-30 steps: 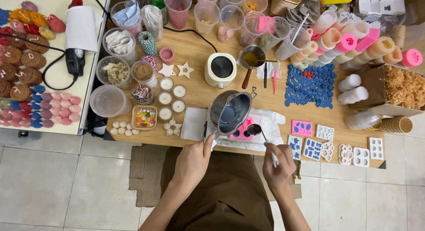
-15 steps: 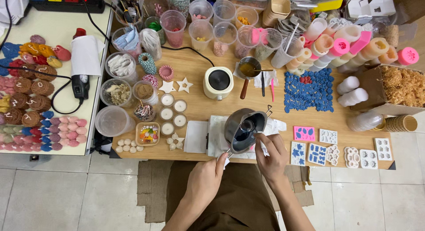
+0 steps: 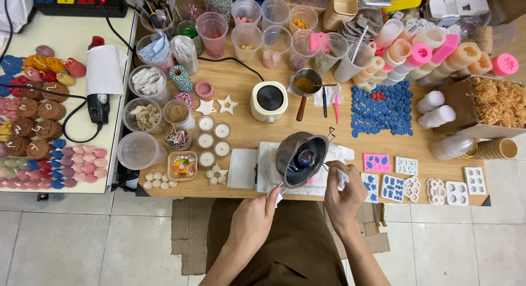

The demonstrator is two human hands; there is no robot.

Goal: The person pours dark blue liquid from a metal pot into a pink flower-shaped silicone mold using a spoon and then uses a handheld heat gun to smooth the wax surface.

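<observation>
Two hands: both busy at the near edge of the wooden table, roughly mid-length.
Left hand: fingers pinched together on the thin handle of the metal pouring pot.
Pot axis: long axis is a diagonal, handle end toward the near edge and the person, spout end toward the far right; tipped so the dark inside faces up at the camera.
Pot spot: over the white cloth, just left of the pink mold.
Right hand: closed around a spoon whose bowl sits inside the pot.
Nearby: small white warmer further back, blue wax pieces off to the right.
Change: half a second ago the right hand was up against the pot's side; now it's drawn back right and the spoon is in. Pot barely moved.
</observation>
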